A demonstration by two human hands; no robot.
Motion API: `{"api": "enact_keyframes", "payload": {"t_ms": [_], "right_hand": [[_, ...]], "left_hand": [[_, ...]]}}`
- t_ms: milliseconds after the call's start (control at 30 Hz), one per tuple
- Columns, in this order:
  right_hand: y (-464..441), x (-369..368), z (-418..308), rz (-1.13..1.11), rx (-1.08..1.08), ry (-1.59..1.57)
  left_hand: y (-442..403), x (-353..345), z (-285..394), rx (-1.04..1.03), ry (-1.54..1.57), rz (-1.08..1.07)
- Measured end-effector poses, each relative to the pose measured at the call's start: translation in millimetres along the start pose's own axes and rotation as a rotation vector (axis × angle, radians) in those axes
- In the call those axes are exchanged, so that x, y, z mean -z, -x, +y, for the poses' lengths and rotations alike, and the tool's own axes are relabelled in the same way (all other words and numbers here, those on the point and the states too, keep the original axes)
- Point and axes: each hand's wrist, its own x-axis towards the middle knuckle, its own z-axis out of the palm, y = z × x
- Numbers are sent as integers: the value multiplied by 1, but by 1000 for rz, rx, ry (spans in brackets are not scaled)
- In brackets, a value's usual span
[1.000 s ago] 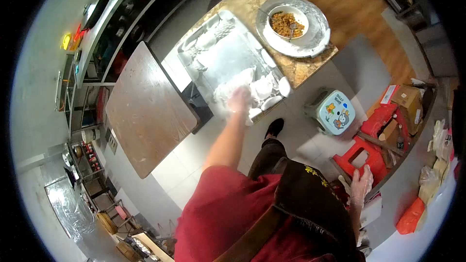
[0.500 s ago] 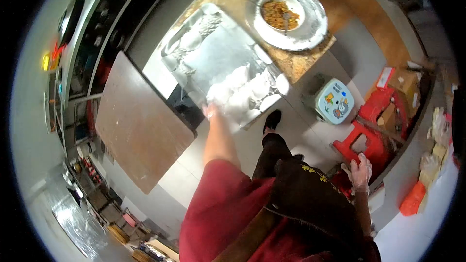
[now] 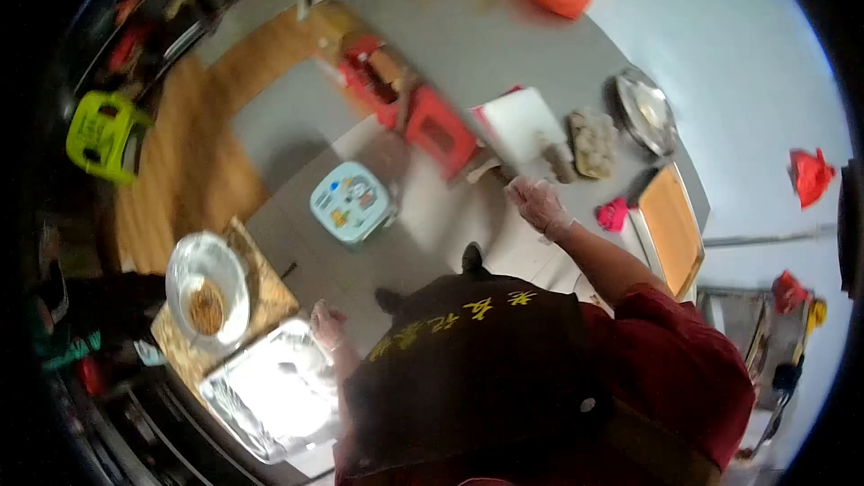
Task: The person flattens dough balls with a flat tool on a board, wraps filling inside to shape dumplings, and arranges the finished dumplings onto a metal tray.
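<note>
My left hand (image 3: 328, 325), in a clear glove, is at the edge of a bright metal tray (image 3: 241, 435). Motion blur hides its finger shape. In front of me, my right hand (image 3: 539, 204), also gloved, is stretched toward the near edge of a grey table (image 3: 450, 45). Its fingers look loosely apart, with no held item visible. Nearby on the table are a white board (image 3: 524, 126) and a clear bag of pale round pieces (image 3: 593, 146). Past the tray stands a metal basin (image 3: 209, 256) with brown shredded food (image 3: 207, 309) in a bowl.
A stool with a cartoon top (image 3: 351, 202) stands on the floor ahead, near a red stool (image 3: 439, 132). At the right are a shallow orange-brown tray (image 3: 670, 229), a metal dish (image 3: 645, 112) and a pink item (image 3: 612, 214). A green chair (image 3: 101, 137) is far left.
My view has swung right, so the metal tray now lies at lower left. My left hand is no longer stretched far out over the tray. My right hand has come forward by the table edge.
</note>
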Motion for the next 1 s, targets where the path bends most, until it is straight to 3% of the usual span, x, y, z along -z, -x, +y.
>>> {"api": "enact_keyframes", "payload": {"t_ms": [33, 100, 133, 200, 233, 300, 367, 433, 567, 667, 733, 767, 833, 867, 933, 1000], "right_hand": [[1, -7, 35, 12, -36, -9], [2, -27, 115, 371, -199, -80], [7, -15, 141, 378, -214, -77], [16, -3, 175, 427, -346, -119], [16, 2, 188, 426, -354, -129], [11, 9, 209, 409, -271, -145], [-12, -2, 220, 450, -201, -68], [-41, -1, 218, 12, -197, 138], [-59, 10, 217, 79, -50, 98], [-68, 13, 228, -32, -54, 168], [-58, 27, 235, 139, -298, -657], [-57, 29, 240, 143, -310, -661], [-57, 38, 251, 76, -410, -1392], [-54, 41, 248, 88, -409, -1389], [-41, 43, 235, -23, -489, -1789], [-31, 27, 220, -115, -464, -1868]], "left_hand": [[-13, -12, 1, -309, -571, 68], [-3, -38, 100, 282, 461, -66], [-3, -58, 123, 275, 458, -81], [-2, -83, 156, -17, 330, -164], [5, -104, 177, -22, 318, -166], [25, -150, 220, 155, 538, -169], [45, -183, 248, -6, 336, -332], [64, -217, 267, 51, 374, -382], [101, -251, 317, 75, 413, -559], [115, -256, 340, 73, 404, -614], [118, -260, 356, 79, 383, -636], [118, -263, 363, 89, 362, -663], [113, -275, 372, 34, 312, -740], [114, -285, 377, -73, 296, -815], [126, -298, 407, -333, 179, -915], [142, -314, 429, -560, 120, -1017]]}}
